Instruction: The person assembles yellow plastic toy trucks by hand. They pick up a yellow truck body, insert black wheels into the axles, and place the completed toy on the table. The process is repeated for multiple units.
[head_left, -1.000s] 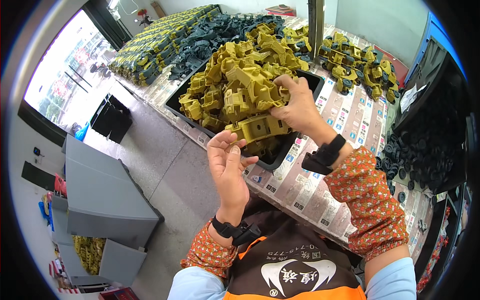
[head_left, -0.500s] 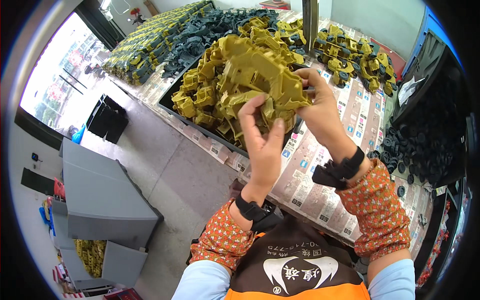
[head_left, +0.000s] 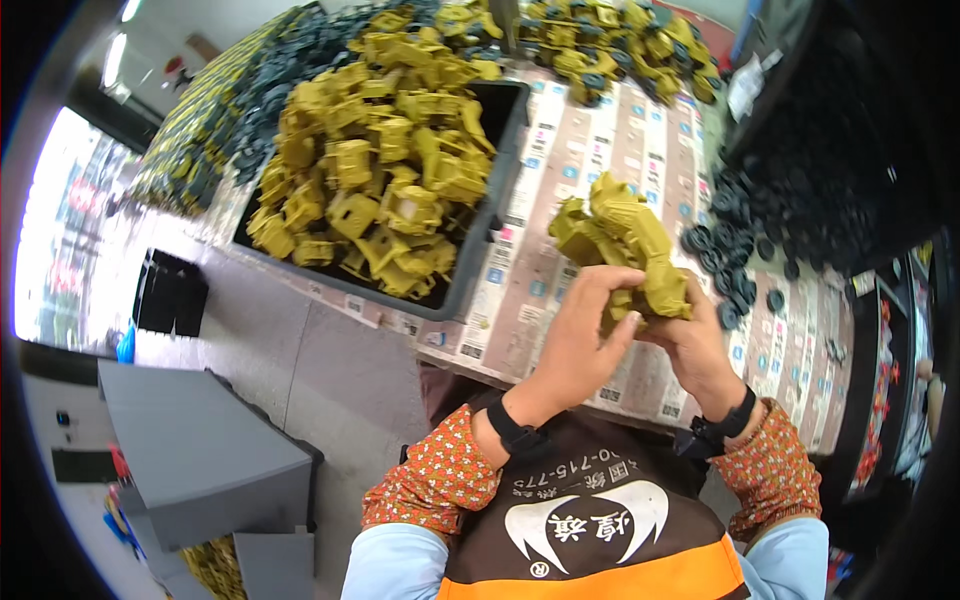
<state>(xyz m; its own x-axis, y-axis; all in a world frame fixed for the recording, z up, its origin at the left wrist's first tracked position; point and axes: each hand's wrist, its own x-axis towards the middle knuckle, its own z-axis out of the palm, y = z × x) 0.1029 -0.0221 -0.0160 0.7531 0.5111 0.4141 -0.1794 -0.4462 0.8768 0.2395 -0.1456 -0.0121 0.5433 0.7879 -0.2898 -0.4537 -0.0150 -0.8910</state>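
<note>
Some yellow parts (head_left: 642, 238) sat in half-curled left hand (head_left: 583, 335) and right hand (head_left: 699, 345); tub (head_left: 500, 190) leftward had tons more, wheeled ones (head_left: 655, 50) beyond looked done.

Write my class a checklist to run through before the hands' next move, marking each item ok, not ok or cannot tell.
1. Left hand touching the held yellow plastic: ok.
2. Right hand gripping it: ok, at its lower right.
3. Held yellow plastic apart from the dark bin: ok, to its right, above the table.
4. Yellow pile level with the bin's rim: not ok, heaped above it.
5. Number of pieces held: cannot tell; surfaces overlap.
</note>
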